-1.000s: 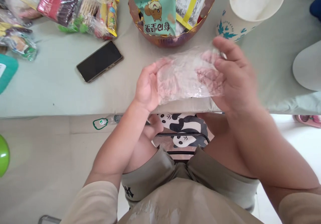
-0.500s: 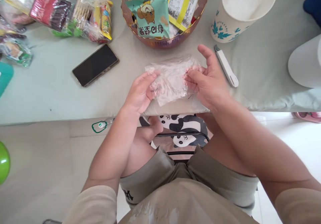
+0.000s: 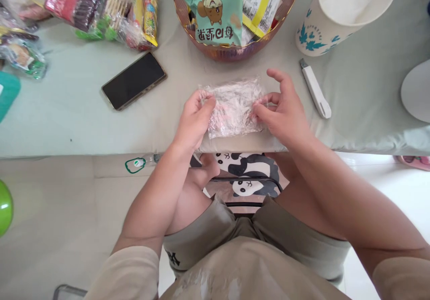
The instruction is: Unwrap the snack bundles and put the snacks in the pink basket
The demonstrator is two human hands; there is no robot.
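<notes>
A crinkled clear plastic bag (image 3: 235,107) is stretched flat between my hands, close to the front edge of the cloth-covered table (image 3: 60,120). My left hand (image 3: 196,116) pinches its left end between thumb and fingers. At the right end, my right hand (image 3: 282,107) grips the plastic with thumb and bent fingers, one finger raised away from it. Whatever may lie inside the bag is too blurred by the shine to make out. Right of my right hand lies a white utility knife (image 3: 316,89), apart from it.
Beyond the bag stands a pinkish bowl (image 3: 231,54) of snack packets, with a paper cup (image 3: 312,35) holding white tissue to its right. A phone (image 3: 134,81) lies left, below several packaged snacks (image 3: 74,2). A white round object (image 3: 418,91) is far right.
The plastic bag is now held flatter and more level between my hands. The view has shifted, so the tabletop things appear further right.
</notes>
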